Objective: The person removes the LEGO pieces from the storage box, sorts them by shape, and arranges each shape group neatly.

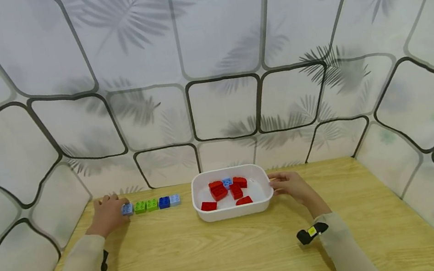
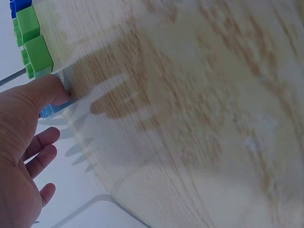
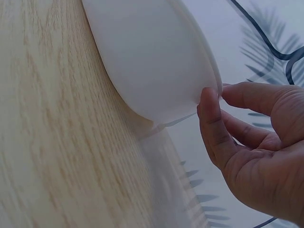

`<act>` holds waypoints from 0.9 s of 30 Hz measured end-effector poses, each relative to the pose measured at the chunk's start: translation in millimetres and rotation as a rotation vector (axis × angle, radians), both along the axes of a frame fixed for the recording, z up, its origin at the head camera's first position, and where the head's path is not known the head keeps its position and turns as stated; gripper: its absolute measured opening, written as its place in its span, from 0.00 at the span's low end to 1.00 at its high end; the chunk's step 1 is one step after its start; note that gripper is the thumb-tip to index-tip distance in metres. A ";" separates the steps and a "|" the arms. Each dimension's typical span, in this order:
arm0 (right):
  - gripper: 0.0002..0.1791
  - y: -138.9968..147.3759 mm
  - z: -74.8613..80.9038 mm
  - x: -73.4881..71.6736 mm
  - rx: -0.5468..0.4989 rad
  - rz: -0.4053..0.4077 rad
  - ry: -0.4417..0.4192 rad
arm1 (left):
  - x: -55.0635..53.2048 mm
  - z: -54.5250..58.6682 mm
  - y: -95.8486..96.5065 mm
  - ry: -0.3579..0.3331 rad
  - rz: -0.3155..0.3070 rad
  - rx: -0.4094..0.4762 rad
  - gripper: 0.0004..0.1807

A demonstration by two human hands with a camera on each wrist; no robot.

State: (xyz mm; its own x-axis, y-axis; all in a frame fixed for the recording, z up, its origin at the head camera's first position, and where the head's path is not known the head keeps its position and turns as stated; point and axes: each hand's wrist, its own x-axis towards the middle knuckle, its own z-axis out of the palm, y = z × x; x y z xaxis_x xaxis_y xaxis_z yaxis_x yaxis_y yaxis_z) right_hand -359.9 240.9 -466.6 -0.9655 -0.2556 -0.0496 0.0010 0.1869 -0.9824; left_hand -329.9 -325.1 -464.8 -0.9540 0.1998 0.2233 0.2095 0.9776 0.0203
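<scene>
Apparently the step in hand was lining things up: the left hand (image 1: 108, 214) pinched a light-blue studded plastic block (image 1: 127, 209) on the pale wooden bench (image 1: 218, 265), just left of two lime-green plastic blocks (image 1: 152, 205). The next move seemed to call for a gentle release. The right hand (image 1: 293, 187) pinched the rim of a white rounded plastic tub (image 1: 232, 213), which held several red plastic blocks (image 1: 236, 191) and some blue (image 1: 227, 182).

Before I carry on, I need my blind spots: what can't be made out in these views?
Leftmost brick: partly covered by the left hand, head and left wrist views.
Dark blue brick: cut off by the left wrist view's top edge.
White tray: its wall hides the contents, right wrist view.
Beneath the red bricks: covered by them, head view.
</scene>
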 end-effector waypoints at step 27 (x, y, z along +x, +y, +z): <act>0.25 0.7 -0.2 -0.6 -0.008 -0.001 -0.003 | 1.8 3.1 0.5 -0.016 -0.011 -0.017 0.29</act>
